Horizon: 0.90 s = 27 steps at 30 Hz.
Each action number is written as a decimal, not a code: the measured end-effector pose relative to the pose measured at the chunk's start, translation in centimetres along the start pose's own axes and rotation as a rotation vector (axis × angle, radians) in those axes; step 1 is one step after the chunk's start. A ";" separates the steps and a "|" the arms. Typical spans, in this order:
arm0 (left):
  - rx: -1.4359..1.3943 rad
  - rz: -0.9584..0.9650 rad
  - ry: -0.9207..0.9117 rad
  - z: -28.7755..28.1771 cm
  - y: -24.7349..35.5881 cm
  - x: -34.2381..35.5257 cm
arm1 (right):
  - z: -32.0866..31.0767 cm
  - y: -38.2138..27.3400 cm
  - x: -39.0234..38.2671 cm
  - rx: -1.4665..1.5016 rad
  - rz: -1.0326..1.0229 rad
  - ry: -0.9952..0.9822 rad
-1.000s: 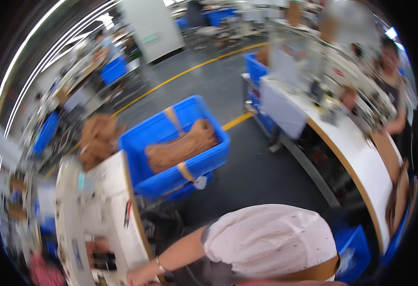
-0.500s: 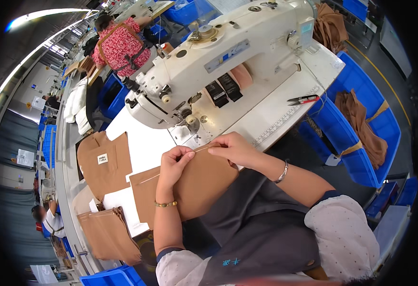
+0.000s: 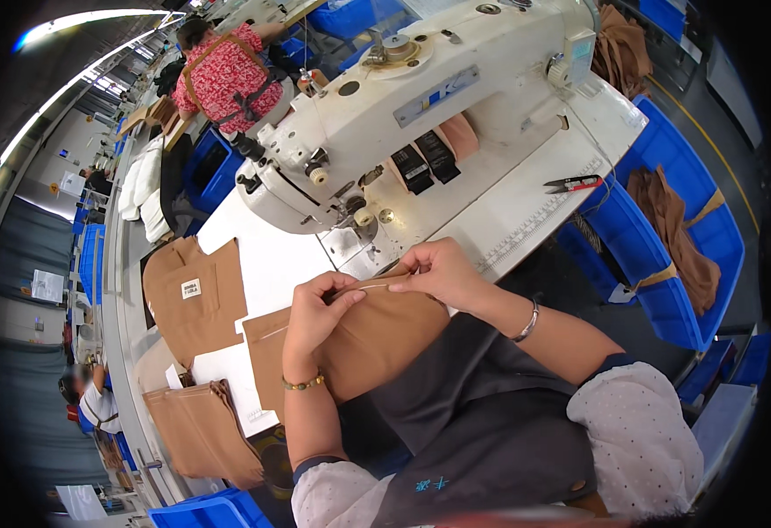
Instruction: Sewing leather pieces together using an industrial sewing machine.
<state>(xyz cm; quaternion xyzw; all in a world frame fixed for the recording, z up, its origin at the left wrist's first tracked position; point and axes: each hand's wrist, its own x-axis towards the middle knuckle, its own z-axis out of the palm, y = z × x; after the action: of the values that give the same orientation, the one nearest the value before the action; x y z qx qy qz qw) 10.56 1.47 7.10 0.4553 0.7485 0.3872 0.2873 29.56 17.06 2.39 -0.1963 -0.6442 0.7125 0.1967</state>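
Both hands pinching top edge of brown fabric piece [image 3: 377, 339], left hand [image 3: 319, 308] and right hand [image 3: 438, 271] close together, fingers clamped on hem. Fabric hangs off white desk [image 3: 509, 207] edge, right below sewing machine [image 3: 403, 97]. Red snips [image 3: 573, 184] off to right.

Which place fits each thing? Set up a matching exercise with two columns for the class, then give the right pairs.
Things:
1. sewing machine
2. thread snips
3. brown fabric piece
4. labelled brown piece

Places:
A. held at its top edge by both hands
B. flat on the table, left of the hands
C. on the table, right of the machine
D. behind the hands

Pairs: 1-D, 2-C, 3-A, 4-B
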 end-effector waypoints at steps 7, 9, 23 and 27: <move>0.056 0.053 0.059 0.4 1.1 -1.3 | -0.4 -0.3 0.1 0.241 0.018 -0.046; 0.065 0.107 0.064 -0.1 0.8 -2.3 | -0.8 -0.6 -0.2 0.255 0.038 -0.030; -0.016 -0.220 0.055 -4.4 -2.1 -10.0 | -2.0 -0.4 -0.4 0.313 0.091 -0.107; 0.162 -0.148 0.098 -5.9 -1.4 -10.0 | -1.6 0.2 -0.2 0.250 0.103 -0.143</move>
<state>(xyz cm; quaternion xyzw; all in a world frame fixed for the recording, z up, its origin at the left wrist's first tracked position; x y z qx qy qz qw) 9.52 -9.83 9.80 0.4010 0.8221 0.3249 0.2404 30.61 18.25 2.05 -0.1517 -0.5519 0.8085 0.1365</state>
